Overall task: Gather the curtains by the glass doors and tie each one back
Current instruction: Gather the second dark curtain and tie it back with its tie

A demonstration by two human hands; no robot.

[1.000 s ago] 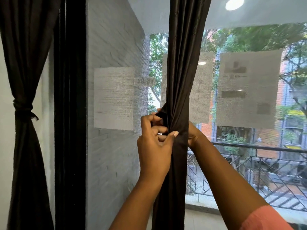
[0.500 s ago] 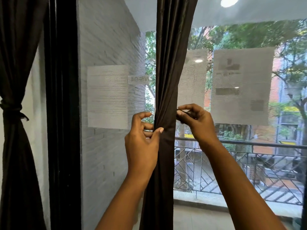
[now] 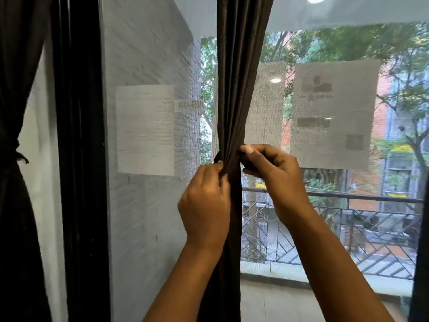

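The dark curtain [image 3: 236,89] hung in front of the glass door [image 3: 325,182], drawn into a narrow bundle at mid-height. A dark tie [image 3: 218,156] looped out at the bundle's left edge. The left hand [image 3: 204,205] gripped the gathered folds from the left, fingers curled into the fabric just below the loop. The right hand [image 3: 276,173] lay against the bundle's right side, fingers clenched on dark material there, thumb pressed to the curtain's front. Far left, a second curtain [image 3: 14,205] hung already tied back beside the black door frame [image 3: 79,159].
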